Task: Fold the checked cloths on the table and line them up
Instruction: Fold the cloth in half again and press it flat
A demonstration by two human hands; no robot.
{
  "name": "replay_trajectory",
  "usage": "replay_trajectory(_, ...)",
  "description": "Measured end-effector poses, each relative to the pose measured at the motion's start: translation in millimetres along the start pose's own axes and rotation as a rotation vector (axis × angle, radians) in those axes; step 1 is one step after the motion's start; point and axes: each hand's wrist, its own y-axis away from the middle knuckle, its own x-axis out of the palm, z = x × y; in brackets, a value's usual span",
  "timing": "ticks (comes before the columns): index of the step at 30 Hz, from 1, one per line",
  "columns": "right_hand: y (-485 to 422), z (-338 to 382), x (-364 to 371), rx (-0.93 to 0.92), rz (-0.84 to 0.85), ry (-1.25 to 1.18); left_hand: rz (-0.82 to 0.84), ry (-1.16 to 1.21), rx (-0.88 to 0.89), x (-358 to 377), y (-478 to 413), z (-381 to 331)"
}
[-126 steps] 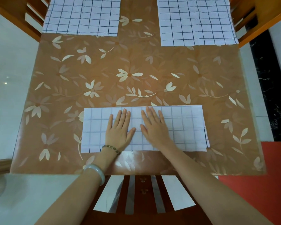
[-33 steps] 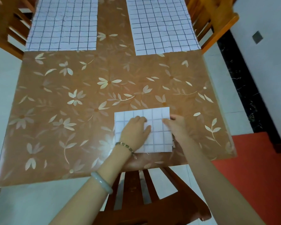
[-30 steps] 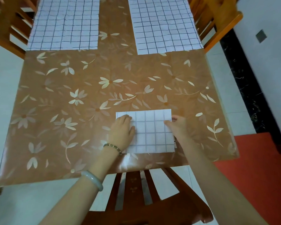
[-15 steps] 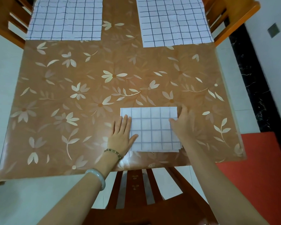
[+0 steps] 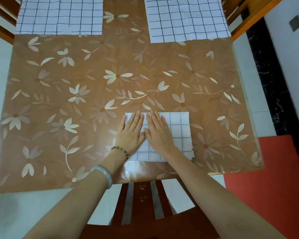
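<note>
White, grey-checked, folded down to a small rectangle: folded cloth (image 5: 179,135), flat on the table (image 5: 76,152) close to its near edge, a little right of centre. Layers slightly stepped along the right side, with dark thread ends poking out there. Wide bare tabletop to the left and beyond, a narrower strip to the right.

Pressed flat under the left hand (image 5: 130,133) and the right hand (image 5: 160,135), side by side, thumbs touching, fingers straight and close together, pointing away. Left hand partly on the cloth's left edge, partly on the table; right hand wholly on the cloth. Gripping nothing, only pressing down. Hiding the cloth's left half and part of its near edge.

At the back, well apart from the folded one: left unfolded cloth (image 5: 59,16) and right unfolded cloth (image 5: 186,19), spread flat, a strip of table between them, both cut off by the top of the view.

On the left wrist, beaded bracelet (image 5: 120,150) and pale bangle (image 5: 104,175). Below the near edge, wooden chair (image 5: 140,199), partly behind the forearms.
</note>
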Motion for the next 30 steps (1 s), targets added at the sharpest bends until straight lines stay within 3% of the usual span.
replay_trajectory(10, 33.9, -88.6, -14.9, 0.211, 0.030, 0.175, -0.006, 0.025, -0.171, 4.7, 5.7, 13.1)
replay_trajectory(15, 35.8, -83.0, -23.1, 0.302, -0.013, 0.186, -0.083, 0.038, -0.294, -4.6, 16.1, 24.2)
replay_trajectory(18, 29.9, -38.0, -15.9, 0.211, -0.066, 0.133, -0.115, 0.060, -0.221, -10.2, 19.7, 2.0)
replay_trajectory(22, 21.3, 11.3, 4.1, 0.061, -0.002, 0.087, -0.055, 0.061, -0.144, -2.8, 20.4, -18.1)
replay_trajectory(30, 37.2, -39.0, 2.0, 0.064, 0.037, 0.145, 0.016, 0.043, -0.214, 7.4, 27.3, 0.4)
